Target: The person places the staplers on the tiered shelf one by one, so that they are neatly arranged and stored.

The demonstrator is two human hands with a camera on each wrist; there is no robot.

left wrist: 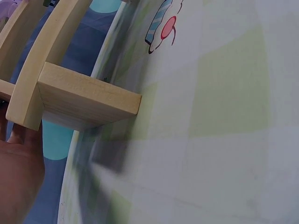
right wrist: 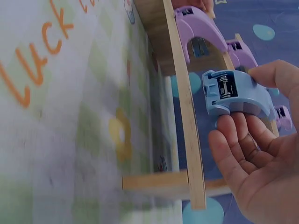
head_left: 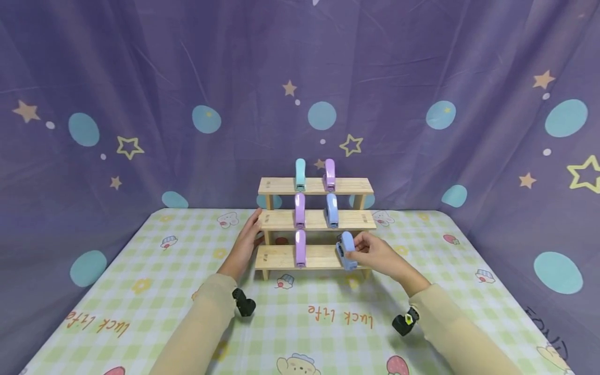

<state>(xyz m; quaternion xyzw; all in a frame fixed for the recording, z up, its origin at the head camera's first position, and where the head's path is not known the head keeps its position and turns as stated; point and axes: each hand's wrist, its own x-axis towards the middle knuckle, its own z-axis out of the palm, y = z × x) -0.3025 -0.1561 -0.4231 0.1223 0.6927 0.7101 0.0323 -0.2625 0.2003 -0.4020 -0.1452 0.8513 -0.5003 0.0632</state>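
My right hand [head_left: 378,255] pinches a light blue stapler [head_left: 347,251] between thumb and fingers, at the right part of the bottom tier of a wooden three-tier rack [head_left: 276,258]. The right wrist view shows this stapler [right wrist: 240,93] tilted, its spring showing at one end. My left hand [head_left: 244,245] rests at the rack's left side with extended fingers; in the left wrist view some fingertips are hidden behind a board end [left wrist: 28,102]. A purple stapler [head_left: 300,248] stands left of the blue one on the same tier.
On the middle tier stand a purple stapler [head_left: 300,211] and a blue stapler [head_left: 332,211]. The top tier carries a teal stapler [head_left: 300,174] and another purple stapler [head_left: 330,175]. A checked tablecloth [head_left: 300,297] lies under the rack, with a purple curtain [head_left: 262,62] behind.
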